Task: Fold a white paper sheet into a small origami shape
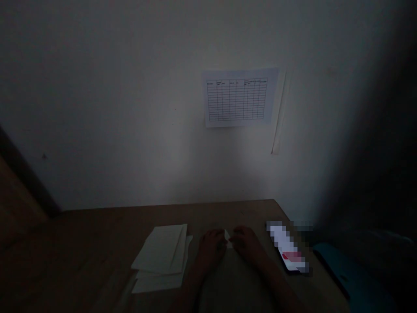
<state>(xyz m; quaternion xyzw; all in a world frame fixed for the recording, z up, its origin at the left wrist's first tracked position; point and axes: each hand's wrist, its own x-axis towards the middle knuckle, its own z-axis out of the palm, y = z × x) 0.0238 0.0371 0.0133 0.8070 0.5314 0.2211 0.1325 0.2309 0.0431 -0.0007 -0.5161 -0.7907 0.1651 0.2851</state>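
Observation:
My left hand (210, 248) and my right hand (246, 243) rest close together at the middle of the wooden table (97, 230). Between them a white paper corner (228, 239) sticks up, and both hands seem to hold it. It appears to belong to a pale folded sheet (234, 278) running toward me under my hands. The dim light hides my fingers' exact grip. To the left of my left hand lies a loose stack of folded white paper sheets (161, 258).
A phone (288, 248) with a pixelated screen lies just right of my right hand, near the table's right edge. A blue object (345, 269) sits lower right in shadow. A ruled grid sheet (237, 98) is fixed to the wall behind the table.

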